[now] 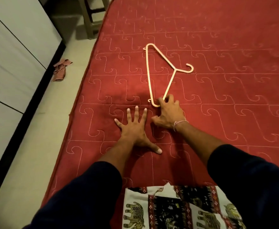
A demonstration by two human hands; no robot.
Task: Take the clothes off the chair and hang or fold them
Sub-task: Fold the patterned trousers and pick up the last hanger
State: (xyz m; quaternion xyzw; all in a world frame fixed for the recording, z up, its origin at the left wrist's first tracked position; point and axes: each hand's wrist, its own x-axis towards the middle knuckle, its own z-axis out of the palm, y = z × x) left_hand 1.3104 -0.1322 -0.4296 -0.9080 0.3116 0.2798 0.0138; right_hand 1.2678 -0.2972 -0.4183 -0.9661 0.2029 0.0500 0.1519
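A pale pink plastic hanger (149, 70) lies flat on the red quilted mattress (218, 47), its hook pointing right. My right hand (168, 114) has its fingers curled around the hanger's near corner. My left hand (133, 129) rests flat on the mattress beside it, fingers spread, holding nothing. A white and black garment with an elephant print (176, 210) lies on the mattress at the bottom edge of the view, between my dark sleeves.
A chair or stool (92, 15) stands on the floor beyond the mattress's far left corner. A crumpled reddish cloth (61, 68) lies on the pale tiled floor. White wardrobe doors (11, 55) run along the left.
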